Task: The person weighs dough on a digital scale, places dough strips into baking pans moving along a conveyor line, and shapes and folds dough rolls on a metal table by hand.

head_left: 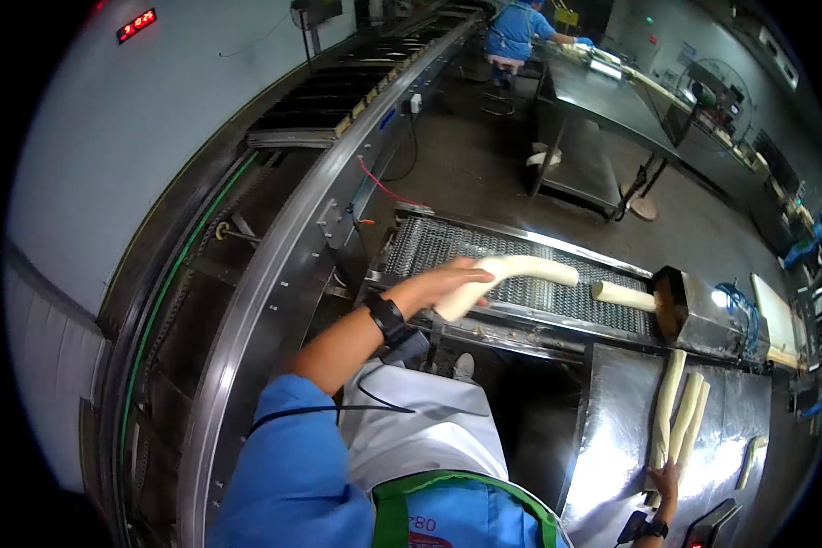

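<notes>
Gripping a bent pale log point(530, 265) with the left hand point(461, 285), pinching it close to one end between thumb and fingers. Holding it over the mesh belt point(429, 245), with the gripped end above the belt's near edge and the free end directed toward the belt's right end. Unable to tell from this angle about contact between free end and mesh.

Noting a second log point(623, 295) lying on the belt just beyond that free end, with its right end at the mouth of a metal housing point(708, 320).

Resting the right hand point(667, 479) at the near ends of three long logs point(686, 416), laid side by side on the metal counter point(612, 384). Finding these roughly midway between its left and right edges, extending from the far edge toward the near edge. Cannot tell between a firm pinch and a loose touch for the right fingers. Recording a short piece point(749, 463) near the counter's right edge, apart from the three.

Wearing a black wristband point(385, 316) on the left wrist and a white apron point(420, 420). Observing a co-worker point(514, 32) in blue, well apart, beside a far steel counter point(612, 100).
</notes>
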Demonstrator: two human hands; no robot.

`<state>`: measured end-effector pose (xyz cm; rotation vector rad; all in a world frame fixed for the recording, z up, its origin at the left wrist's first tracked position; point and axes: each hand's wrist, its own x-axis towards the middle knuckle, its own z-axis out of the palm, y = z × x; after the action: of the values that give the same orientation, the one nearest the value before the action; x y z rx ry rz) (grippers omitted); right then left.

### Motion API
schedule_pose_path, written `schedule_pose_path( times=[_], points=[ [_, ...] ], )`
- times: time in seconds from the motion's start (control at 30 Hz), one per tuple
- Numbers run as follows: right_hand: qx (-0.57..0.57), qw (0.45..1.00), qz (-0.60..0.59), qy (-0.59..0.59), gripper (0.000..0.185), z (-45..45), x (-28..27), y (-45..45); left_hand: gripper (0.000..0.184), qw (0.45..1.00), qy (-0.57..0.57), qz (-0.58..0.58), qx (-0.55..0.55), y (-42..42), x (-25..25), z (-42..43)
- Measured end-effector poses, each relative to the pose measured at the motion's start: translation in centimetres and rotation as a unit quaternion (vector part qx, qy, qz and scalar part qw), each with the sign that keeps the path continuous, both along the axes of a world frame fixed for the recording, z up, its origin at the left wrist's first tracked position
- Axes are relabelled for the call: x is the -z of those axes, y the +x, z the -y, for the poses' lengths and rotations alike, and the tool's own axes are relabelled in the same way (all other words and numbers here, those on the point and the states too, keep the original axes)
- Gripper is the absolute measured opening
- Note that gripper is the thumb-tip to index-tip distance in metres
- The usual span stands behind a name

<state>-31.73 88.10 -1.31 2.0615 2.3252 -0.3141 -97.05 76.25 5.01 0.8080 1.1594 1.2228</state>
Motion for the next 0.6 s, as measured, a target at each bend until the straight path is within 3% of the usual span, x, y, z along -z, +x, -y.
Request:
schedule_pose_path(
  times=[0.07,0.17,0.2,0.27,0.33,0.37,0.47,0.53,0.6],
  points=[
    [0.004,0.999,0.029,-0.02,0.059,-0.8,0.6,0.4,0.045,0.995,0.042,0.086,-0.04,1.7,-0.8,-0.2],
    [0.037,0.996,-0.053,-0.056,0.073,-0.8,-0.3,-0.7,0.042,0.973,0.087,0.181,-0.115,2.9,-3.3,-0.9],
    [0.02,0.999,-0.016,-0.036,0.078,-1.6,1.0,0.8,0.041,0.962,0.127,0.217,-0.109,2.2,-4.2,-1.5],
    [0.001,1.0,0.024,-0.012,0.083,-2.4,3.2,3.9,0.022,0.939,0.164,0.248,-0.172,0.3,-6.2,-3.2],
    [-0.018,1.0,-0.001,0.017,0.071,-3.3,4.2,5.0,0.02,0.928,0.205,0.22,-0.218,-3.2,-8.8,-3.9],
    [-0.022,0.999,0.024,0.02,0.069,-3.1,3.8,4.5,0.03,0.92,0.233,0.169,-0.265,-4.9,-10.1,-3.9],
    [-0.013,0.999,0.034,0.02,0.069,-3.4,3.3,3.4,0.025,0.884,0.294,0.064,-0.359,-10.3,-15.0,-2.7],
    [-0.01,0.999,0.037,0.019,0.069,-3.6,2.8,2.4,0.026,0.822,0.364,-0.039,-0.437,-13.6,-17.7,-1.0],
    [-0.009,0.999,0.044,0.017,0.069,-3.9,2.5,1.6,0.029,0.79,0.343,-0.118,-0.495,-16.1,-19.7,1.9]
  ],
)
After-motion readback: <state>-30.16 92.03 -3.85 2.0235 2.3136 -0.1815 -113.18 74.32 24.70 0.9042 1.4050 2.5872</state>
